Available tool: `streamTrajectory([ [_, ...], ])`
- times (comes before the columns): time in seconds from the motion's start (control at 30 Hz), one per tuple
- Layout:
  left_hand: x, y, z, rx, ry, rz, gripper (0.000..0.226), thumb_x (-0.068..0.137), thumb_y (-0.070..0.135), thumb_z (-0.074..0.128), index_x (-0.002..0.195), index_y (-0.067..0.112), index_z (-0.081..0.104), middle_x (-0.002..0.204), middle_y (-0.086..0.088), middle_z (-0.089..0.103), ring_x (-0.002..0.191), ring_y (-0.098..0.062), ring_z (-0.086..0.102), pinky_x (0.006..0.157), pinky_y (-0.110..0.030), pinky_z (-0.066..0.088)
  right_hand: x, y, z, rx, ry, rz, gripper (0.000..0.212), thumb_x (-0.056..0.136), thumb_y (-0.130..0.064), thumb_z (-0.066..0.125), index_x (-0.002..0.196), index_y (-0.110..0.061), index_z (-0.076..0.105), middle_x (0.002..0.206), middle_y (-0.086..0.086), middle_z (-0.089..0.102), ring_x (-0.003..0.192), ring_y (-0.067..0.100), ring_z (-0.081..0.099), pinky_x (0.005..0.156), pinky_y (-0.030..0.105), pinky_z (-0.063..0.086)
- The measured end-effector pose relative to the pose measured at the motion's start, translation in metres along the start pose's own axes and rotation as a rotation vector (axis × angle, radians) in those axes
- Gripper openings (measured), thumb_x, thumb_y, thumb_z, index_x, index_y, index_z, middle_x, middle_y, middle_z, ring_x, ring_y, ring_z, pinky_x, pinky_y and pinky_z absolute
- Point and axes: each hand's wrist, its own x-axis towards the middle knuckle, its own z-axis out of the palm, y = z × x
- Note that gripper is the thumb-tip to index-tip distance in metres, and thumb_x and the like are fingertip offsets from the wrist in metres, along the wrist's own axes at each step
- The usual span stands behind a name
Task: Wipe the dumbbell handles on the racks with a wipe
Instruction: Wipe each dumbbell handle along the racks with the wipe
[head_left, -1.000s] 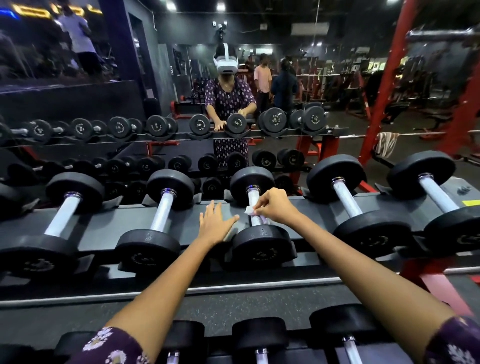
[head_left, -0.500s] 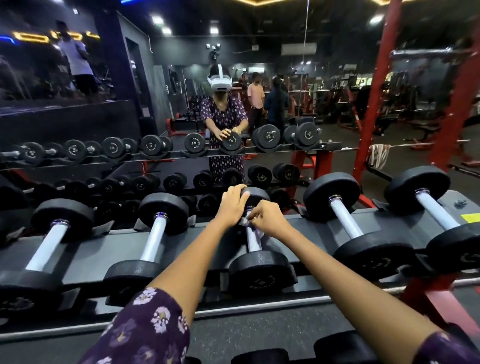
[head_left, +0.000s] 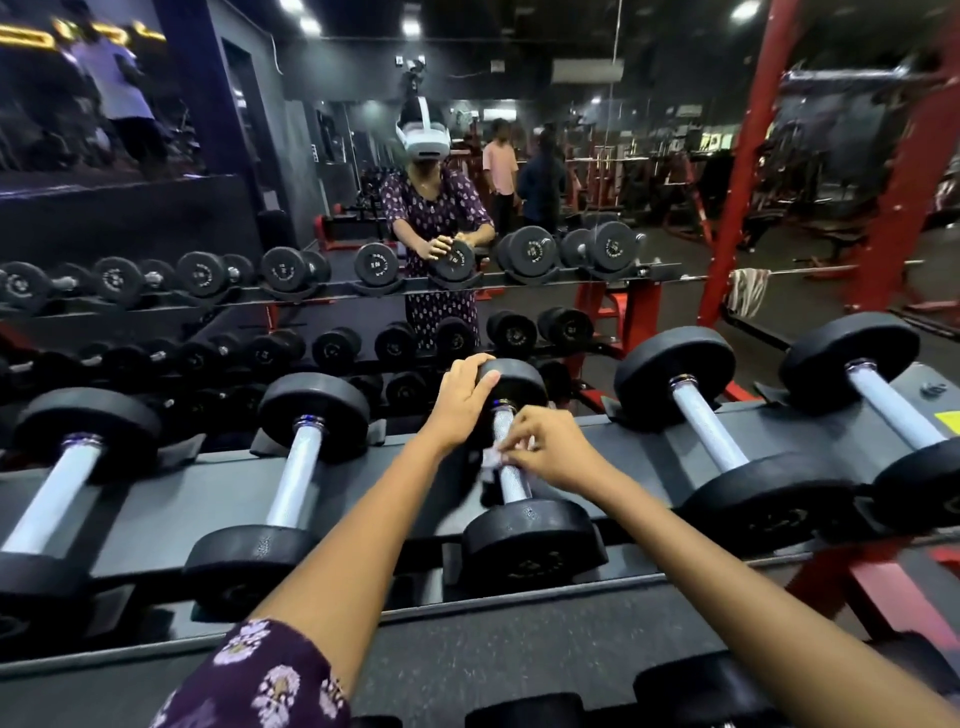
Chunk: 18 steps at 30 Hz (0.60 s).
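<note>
Dumbbell handle (head_left: 511, 475): centre of frame, on the top rack (head_left: 395, 499), partly covered by the right hand.
Wipe (head_left: 491, 458): small, white, blurred, pressed against the handle's left side.
Right hand (head_left: 550, 449): fingers pinch the wipe onto the handle.
Left hand (head_left: 462, 400): curled over the far weight head (head_left: 514, 387), just above the handle.
Neighbouring dumbbells (head_left: 291, 483): left and right, the outermost cut off by the frame edges.
Writing: plate markings in the mirror (head_left: 519, 156), too small to read.
</note>
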Motion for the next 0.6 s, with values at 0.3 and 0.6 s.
streamTrajectory([
  [0.3, -0.022, -0.009, 0.006, 0.201, 0.04, 0.131, 0.08, 0.087, 0.055, 0.014, 0.151, 0.009, 0.024, 0.157, -0.01, 0.024, 0.146, -0.025, 0.018, 0.118, -0.045, 0.012, 0.013, -0.006, 0.002, -0.016, 0.079, 0.032, 0.015, 0.077, -0.009, 0.071, 0.09, -0.002, 0.074, 0.088, 0.004, 0.061, 0.083, 0.013, 0.051, 0.072, 0.013, 0.03],
  [0.6, -0.022, -0.008, -0.002, 0.106, 0.126, 0.133, 0.045, 0.102, 0.006, 0.04, 0.147, 0.009, 0.036, 0.156, -0.009, 0.031, 0.145, -0.025, 0.027, 0.118, -0.028, 0.017, 0.015, -0.005, -0.002, 0.013, 0.128, 0.052, 0.004, 0.07, -0.009, 0.074, 0.073, -0.006, 0.075, 0.081, 0.005, 0.067, 0.078, 0.017, 0.06, 0.074, 0.022, 0.043],
])
